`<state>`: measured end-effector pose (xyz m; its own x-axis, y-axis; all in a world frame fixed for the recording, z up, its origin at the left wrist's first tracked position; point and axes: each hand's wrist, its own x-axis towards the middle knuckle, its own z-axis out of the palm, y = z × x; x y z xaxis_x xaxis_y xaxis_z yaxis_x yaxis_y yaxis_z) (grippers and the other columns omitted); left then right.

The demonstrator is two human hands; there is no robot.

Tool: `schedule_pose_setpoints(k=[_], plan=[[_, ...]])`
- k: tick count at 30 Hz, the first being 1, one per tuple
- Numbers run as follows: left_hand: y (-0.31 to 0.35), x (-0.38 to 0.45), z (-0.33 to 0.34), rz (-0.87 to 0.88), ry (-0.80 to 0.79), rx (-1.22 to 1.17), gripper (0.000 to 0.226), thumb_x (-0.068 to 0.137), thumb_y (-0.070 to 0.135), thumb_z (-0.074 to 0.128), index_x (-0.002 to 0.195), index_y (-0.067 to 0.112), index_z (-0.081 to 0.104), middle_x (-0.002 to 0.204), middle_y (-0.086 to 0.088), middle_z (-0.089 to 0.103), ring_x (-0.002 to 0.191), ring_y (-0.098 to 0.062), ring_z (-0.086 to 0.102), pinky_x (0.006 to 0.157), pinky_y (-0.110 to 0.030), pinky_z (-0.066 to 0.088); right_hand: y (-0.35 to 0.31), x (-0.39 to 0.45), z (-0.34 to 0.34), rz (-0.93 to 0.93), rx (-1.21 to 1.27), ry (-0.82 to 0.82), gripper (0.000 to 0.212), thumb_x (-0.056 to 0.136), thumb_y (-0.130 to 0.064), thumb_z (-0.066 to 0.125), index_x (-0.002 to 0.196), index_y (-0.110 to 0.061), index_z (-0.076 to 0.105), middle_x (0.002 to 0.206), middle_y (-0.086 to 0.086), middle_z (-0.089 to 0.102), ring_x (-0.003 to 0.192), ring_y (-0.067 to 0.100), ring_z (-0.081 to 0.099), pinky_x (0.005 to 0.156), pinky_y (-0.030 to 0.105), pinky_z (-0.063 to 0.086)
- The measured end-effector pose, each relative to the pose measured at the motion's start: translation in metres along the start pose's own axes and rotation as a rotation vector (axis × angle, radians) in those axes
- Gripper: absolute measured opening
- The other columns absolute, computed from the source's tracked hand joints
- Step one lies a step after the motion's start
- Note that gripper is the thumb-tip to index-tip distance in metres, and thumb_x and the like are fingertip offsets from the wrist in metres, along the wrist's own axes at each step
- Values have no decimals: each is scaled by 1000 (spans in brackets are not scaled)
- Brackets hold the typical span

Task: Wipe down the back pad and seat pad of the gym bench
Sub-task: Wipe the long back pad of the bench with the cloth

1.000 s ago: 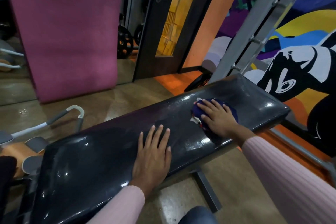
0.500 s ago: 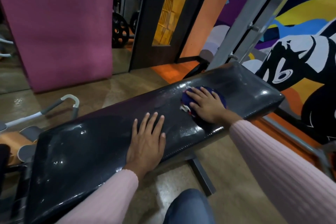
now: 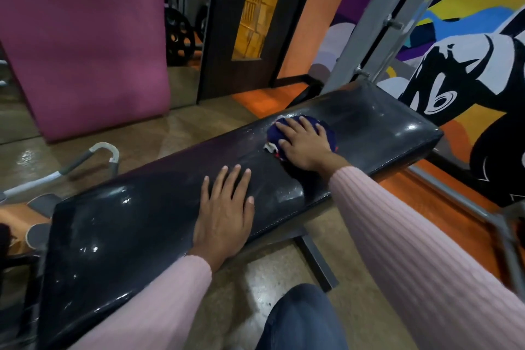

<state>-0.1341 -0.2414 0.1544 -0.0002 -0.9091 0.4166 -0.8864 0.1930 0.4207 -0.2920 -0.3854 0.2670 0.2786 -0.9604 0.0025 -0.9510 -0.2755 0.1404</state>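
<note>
The bench pad (image 3: 136, 224) runs from the near left corner up to the far right end, glossy with patchy sheen. At mid-pad near the front edge, the left hand (image 3: 224, 207) lies flat, fingers spread, empty, bracing. Further right, the right hand (image 3: 305, 140) presses flat on a bunched blue cloth (image 3: 274, 133), fingers spread over it, just beside the far edge. To wipe well, I would keep the palm's weight even, run overlapping strokes edge to edge toward the right end, and cover both corners. I see only 1 continuous pad.
</note>
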Motion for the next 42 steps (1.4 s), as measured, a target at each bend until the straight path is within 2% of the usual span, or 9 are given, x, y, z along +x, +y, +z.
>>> schedule_pose_setpoints(k=[6,11,15,19,22,29,32,36,42], plan=[[-1,1,0,3,-1,3,53,97,37,25,145,17,35,150,-5,36,141,-24,25,112,-53,24,-6,-37,9,-271,-22,-4,51,100,-44,25,150,-38,18,160,-14,9,148,14,1,117,45,1],[-1,1,1,6,14,-16,52,97,36,27,145,17,36,151,-4,36,141,-24,25,112,-54,25,38,-13,-10,-86,-19,2,51,99,-45,30,149,-40,21,160,-13,12,148,14,5,117,45,3],[-1,1,2,7,6,-6,52,97,36,26,146,18,35,151,-3,36,142,-23,23,113,-52,23,4,32,-8,-18,-18,-31,52,98,-43,28,149,-37,21,161,-10,12,148,20,3,116,52,1],[0,0,1,-6,1,-2,53,97,37,26,146,18,35,151,-3,35,142,-23,23,113,-52,23,-33,3,4,-238,-25,-46,51,100,-42,29,150,-35,22,160,-11,13,148,18,3,116,49,0],[0,0,1,-4,11,-14,53,97,36,28,146,18,35,151,-4,36,141,-23,24,112,-53,24,-7,-24,4,-349,-12,-43,51,100,-45,31,149,-38,21,160,-15,12,147,13,4,117,45,2],[-1,1,2,-8,3,-15,54,97,38,24,146,18,34,152,-3,34,142,-22,23,113,-51,23,6,37,-11,-65,-6,-47,51,99,-43,29,149,-36,24,160,-9,15,148,19,4,116,51,1],[-1,1,2,-9,-1,-7,54,97,38,24,147,18,33,152,-2,34,143,-22,22,114,-51,22,-17,28,-2,-176,-5,-51,51,99,-43,31,149,-35,24,160,-10,16,148,19,5,116,51,1],[-2,0,2,-14,5,-31,53,97,38,25,146,19,33,152,-2,33,143,-21,22,114,-51,22,17,-4,-8,-334,92,-76,50,98,-41,42,147,-40,29,158,-17,18,147,10,6,116,43,1],[-2,0,2,-12,9,-31,53,98,39,23,147,20,32,153,-1,33,143,-19,20,115,-49,19,27,42,-17,-39,8,2,49,98,-44,35,146,-39,29,158,-12,21,147,17,9,116,48,5]])
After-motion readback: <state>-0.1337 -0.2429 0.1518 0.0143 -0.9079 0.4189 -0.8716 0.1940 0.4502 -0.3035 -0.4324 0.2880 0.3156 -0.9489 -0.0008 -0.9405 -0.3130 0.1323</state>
